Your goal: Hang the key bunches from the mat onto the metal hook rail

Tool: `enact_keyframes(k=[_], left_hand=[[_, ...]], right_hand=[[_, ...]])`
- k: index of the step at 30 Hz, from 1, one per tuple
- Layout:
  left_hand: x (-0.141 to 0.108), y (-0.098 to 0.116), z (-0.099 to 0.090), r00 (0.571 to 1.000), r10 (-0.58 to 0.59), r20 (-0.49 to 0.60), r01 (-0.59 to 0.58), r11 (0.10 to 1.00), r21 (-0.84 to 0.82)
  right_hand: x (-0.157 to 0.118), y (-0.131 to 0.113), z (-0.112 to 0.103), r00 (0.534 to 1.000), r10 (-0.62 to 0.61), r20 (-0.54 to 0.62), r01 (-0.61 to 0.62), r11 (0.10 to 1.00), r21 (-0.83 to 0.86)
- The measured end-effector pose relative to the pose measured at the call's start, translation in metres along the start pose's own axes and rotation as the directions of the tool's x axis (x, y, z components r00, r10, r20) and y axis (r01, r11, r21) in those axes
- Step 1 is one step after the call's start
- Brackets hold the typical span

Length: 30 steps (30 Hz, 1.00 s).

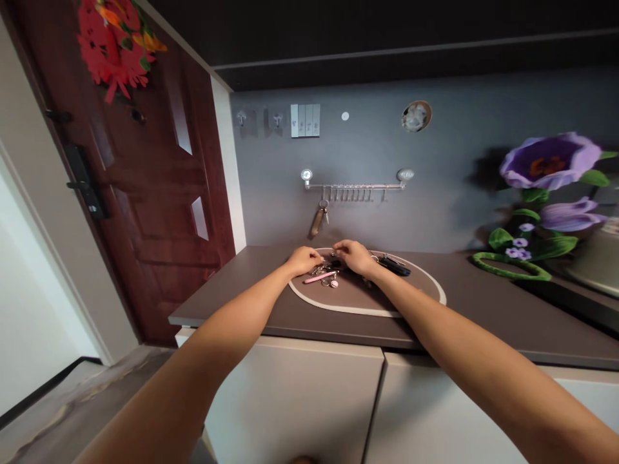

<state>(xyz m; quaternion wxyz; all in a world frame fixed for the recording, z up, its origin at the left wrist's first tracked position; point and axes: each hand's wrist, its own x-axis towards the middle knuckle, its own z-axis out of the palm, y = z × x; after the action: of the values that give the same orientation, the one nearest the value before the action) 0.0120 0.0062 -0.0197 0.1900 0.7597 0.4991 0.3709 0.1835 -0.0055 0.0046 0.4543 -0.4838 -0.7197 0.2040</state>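
Observation:
My left hand [304, 260] is closed with its fingertips at a small bunch of keys [318, 269] on an oval mat [319, 305]. Right beside it, my right hand [356, 257] has its fingers bent into a pinch over the same bunch; whatever lies between those fingertips is too small to make out. A pink strap [319, 278] and a pink round charm [334, 283] lie in front of the bunch. To the right of my right hand, a black key case or similar dark item [394, 265] rests on the mat, partly covered by the wrist.
On the wall above the mat is a rail with hooks [355, 187], where a key ring with a brown tag [318, 221] hangs. Purple artificial flowers [549, 161] stand on the counter [503, 316] at right. A dark red door [159, 225] is at left.

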Motion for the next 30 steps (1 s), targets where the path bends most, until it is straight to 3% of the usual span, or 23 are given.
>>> enact_keyframes(k=[4, 9, 20, 30], left_hand=[[0.000, 0.001, 0.001, 0.999, -0.026, 0.019, 0.026, 1.000, -0.001], [0.002, 0.000, 0.001, 0.998, -0.047, 0.040, 0.050, 0.997, -0.059], [-0.002, 0.003, -0.001, 0.991, -0.095, 0.091, 0.116, 0.958, -0.261], [-0.003, 0.006, -0.003, 0.997, -0.066, 0.027, 0.071, 0.934, -0.349]], right_hand=[[-0.005, 0.002, -0.001, 0.991, -0.084, 0.104, 0.108, 0.962, -0.251], [-0.002, 0.004, 0.004, 0.978, -0.093, 0.187, 0.160, 0.907, -0.389], [0.002, 0.003, 0.009, 0.971, -0.080, 0.224, 0.180, 0.863, -0.472], [-0.001, -0.007, 0.009, 0.970, -0.082, 0.228, 0.189, 0.847, -0.497]])
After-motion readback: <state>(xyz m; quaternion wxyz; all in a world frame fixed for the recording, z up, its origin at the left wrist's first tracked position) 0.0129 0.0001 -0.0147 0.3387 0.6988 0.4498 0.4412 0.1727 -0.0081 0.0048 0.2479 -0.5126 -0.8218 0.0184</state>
